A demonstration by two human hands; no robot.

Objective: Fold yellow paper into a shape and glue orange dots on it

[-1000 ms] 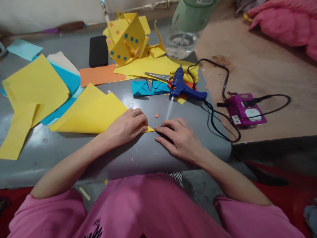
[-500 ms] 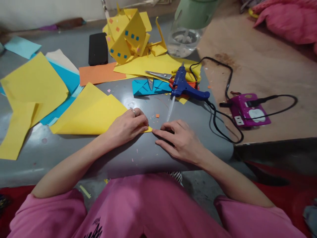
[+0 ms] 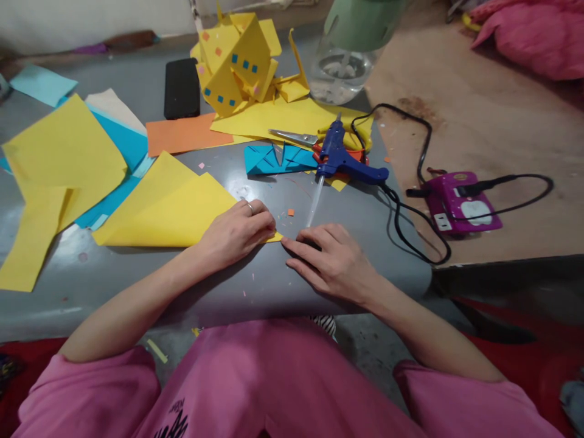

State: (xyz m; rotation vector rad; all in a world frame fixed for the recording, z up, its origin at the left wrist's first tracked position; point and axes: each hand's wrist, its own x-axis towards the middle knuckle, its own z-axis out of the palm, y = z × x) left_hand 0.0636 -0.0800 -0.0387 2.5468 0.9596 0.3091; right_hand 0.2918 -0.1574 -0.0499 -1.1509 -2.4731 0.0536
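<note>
A folded yellow paper sheet (image 3: 173, 210) lies on the grey table (image 3: 255, 286) with its pointed corner toward the middle. My left hand (image 3: 235, 231), a ring on one finger, presses down on that corner with its fingers curled together. My right hand (image 3: 331, 258) lies flat on the table just right of the paper's tip, fingers stretched out and pointing left, nearly touching the tip. Nothing is lifted off the table.
A blue glue gun (image 3: 340, 161) with a black cord (image 3: 401, 219), scissors (image 3: 292, 138), folded blue paper (image 3: 274, 159), a yellow paper model (image 3: 237, 64), a black phone (image 3: 181, 88), an orange sheet (image 3: 182, 135) and more yellow sheets (image 3: 59, 158) lie around. A purple power strip (image 3: 458, 204) lies right, a water jar (image 3: 342, 73) behind.
Both hands stay on the paper's tip almost unmoved; the right hand's fingers have crept slightly left toward it. The view has shifted a little.
</note>
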